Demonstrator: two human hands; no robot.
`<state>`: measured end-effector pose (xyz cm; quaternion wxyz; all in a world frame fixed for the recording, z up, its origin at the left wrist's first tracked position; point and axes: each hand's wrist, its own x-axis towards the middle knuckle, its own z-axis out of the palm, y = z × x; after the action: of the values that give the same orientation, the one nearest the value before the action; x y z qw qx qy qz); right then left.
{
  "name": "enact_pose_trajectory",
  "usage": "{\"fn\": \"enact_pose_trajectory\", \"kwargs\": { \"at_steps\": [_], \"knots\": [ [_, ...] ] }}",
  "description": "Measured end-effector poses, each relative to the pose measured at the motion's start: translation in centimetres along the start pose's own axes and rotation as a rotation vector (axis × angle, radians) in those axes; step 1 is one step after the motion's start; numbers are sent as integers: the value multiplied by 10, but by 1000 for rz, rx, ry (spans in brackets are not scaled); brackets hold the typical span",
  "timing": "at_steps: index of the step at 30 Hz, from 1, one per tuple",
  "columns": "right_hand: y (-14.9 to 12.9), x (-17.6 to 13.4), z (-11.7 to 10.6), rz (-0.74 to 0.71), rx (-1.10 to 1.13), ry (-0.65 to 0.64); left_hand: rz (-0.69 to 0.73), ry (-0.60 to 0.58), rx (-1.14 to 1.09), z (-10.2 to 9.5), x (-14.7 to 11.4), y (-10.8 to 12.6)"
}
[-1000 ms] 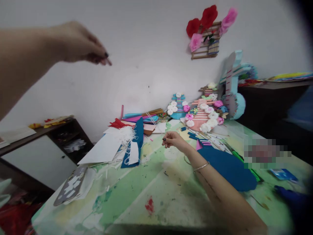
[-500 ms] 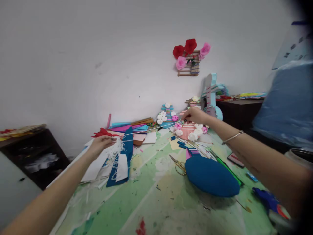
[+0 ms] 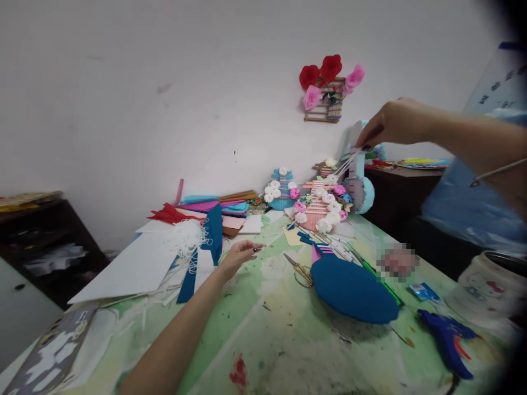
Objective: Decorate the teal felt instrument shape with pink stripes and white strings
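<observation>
High at the right, my right hand [image 3: 391, 126] is closed in a pinch on white string [image 3: 345, 166], whose strands slant down to the left in front of paper-craft instruments. My left hand [image 3: 242, 255] hovers low over the table, left of the scissors [image 3: 302, 271], fingertips pressed together; whatever they hold, if anything, is too small to make out. A tangled heap of white string [image 3: 185, 235] lies behind it on white sheets. A blue oval craft piece [image 3: 354, 289] with a striped neck rests right of the gold-handled scissors.
Small flower-decorated instruments [image 3: 281, 192] stand against the wall. Coloured paper [image 3: 214, 206] is stacked at the back. On the right are a blue glue gun [image 3: 447, 337], a jar [image 3: 486, 291] and a small blue packet [image 3: 423, 292]. White board sheets [image 3: 127, 269] cover the left side.
My right hand has risen and moved right, drawing the string along. My left hand has moved right and slightly down, away from the string heap; the string no longer visibly stretches between both hands.
</observation>
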<state>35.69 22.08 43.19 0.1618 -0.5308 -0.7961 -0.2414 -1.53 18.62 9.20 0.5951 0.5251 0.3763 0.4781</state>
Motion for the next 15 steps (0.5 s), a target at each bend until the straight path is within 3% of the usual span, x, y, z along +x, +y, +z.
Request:
{"fn": "enact_pose_trajectory", "kwargs": {
  "at_steps": [4, 10, 15],
  "knots": [
    [6, -1, -20, 6, 5, -7, -14, -97, -44, 7, -5, -2],
    [6, -11, -34, 34, 20, 5, -35, -264, -71, -1, -13, 12],
    [10, -15, -39, 74, -3, 8, -4, -246, -12, -6, -14, 20]
  ]
}}
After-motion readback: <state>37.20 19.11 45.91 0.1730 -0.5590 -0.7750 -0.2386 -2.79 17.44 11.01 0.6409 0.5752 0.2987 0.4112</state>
